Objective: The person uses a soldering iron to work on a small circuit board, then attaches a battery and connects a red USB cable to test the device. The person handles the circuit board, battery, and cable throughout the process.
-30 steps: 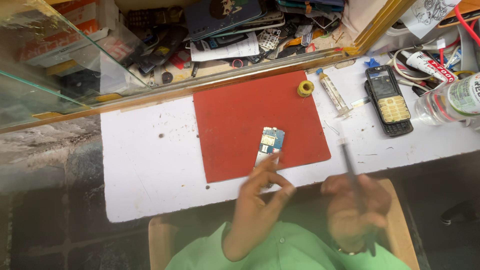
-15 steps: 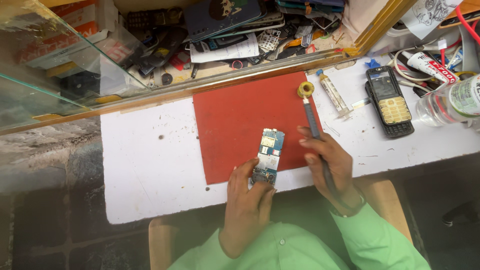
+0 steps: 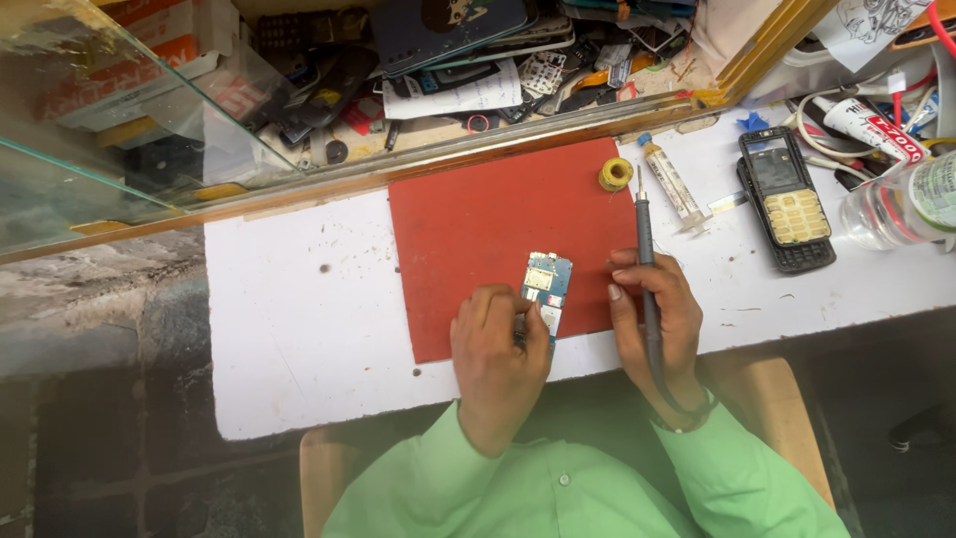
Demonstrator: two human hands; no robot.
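The left hand (image 3: 498, 344) lies knuckles-up at the near edge of the flat red rectangular work mat (image 3: 478, 229), its fingers curled shut around the near end of a small blue rectangular circuit board (image 3: 547, 289). The wrist runs back toward the body in a light green shirt sleeve (image 3: 438, 478). The board rests on the mat with its long axis running almost straight away from the person, tilted a little to the right at the far end; its near end is hidden under the fingers and its far end points toward the glass-fronted shelf.

The right hand (image 3: 657, 319) sits just beside the board on the right, palm turned inward, fingers closed around a thin dark pen-shaped soldering tool (image 3: 645, 269). The tool lies along the hand, its long axis nearly parallel to the board, with the tip pointing away from the person toward a small yellow spool of solder wire (image 3: 615, 174) at the mat's far right corner. The tip stands well apart from the board.

The mat lies on a white scuffed tabletop (image 3: 299, 319). Right of the spool lies a clear syringe with a blue cap (image 3: 669, 181), then a black keypad phone with its front open (image 3: 785, 199).
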